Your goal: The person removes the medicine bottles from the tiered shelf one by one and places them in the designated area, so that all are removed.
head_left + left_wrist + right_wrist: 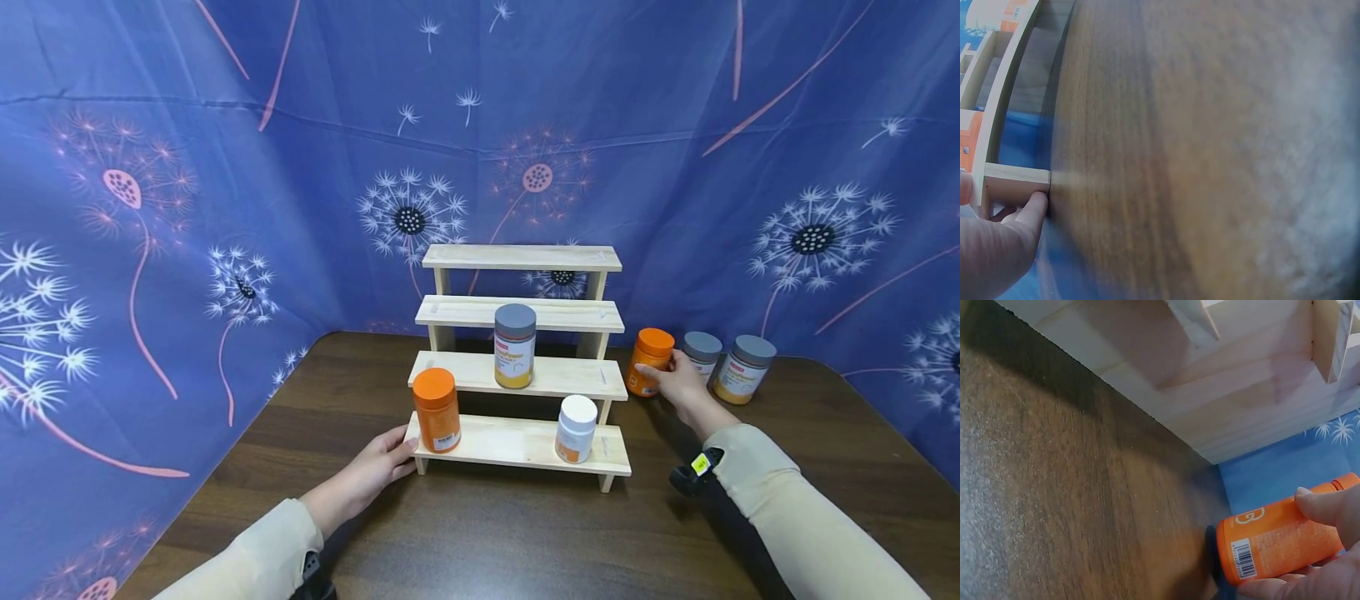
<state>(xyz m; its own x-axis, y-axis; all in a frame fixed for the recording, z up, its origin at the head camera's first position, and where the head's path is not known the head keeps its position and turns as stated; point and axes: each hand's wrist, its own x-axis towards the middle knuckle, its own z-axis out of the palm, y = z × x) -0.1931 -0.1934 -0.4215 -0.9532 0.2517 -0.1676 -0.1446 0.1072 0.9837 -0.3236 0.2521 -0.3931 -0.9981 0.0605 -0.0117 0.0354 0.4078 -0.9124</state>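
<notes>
While pinching the left end of a wooden stand (pixel 517 257) with the left hand (pixel 378 458), grips an orange jar (pixel 648 357) with the right hand (pixel 686 389). Holds this jar just to the right of the stand, with the right thumb on one side of its body and the other fingers on the opposite side, so clamped upon it. Cannot tell whether lifted or resting on the table (pixel 540 542). Can see, in the right wrist view, a barcode (pixel 1244 558) close to its base. With the left fingers, touches a short leg (pixel 1016 179) under the lowest step (pixel 502 439); has the left thumb on the upper side, thus clamped on the wood. On this step, can see two upright things: at left, near the left thumb, a second orange jar (pixel 437 408), and at right a white bottle (pixel 576 429). One step higher, near the middle, can notice a grey-lidded jar (pixel 514 346). To the right of the held jar, can see a similar jar (pixel 702 348), partly covered by the right hand, and just beside it a further jar (pixel 742 372). Behind everything, can see a blue cloth (pixel 300 192) with dandelions.
</notes>
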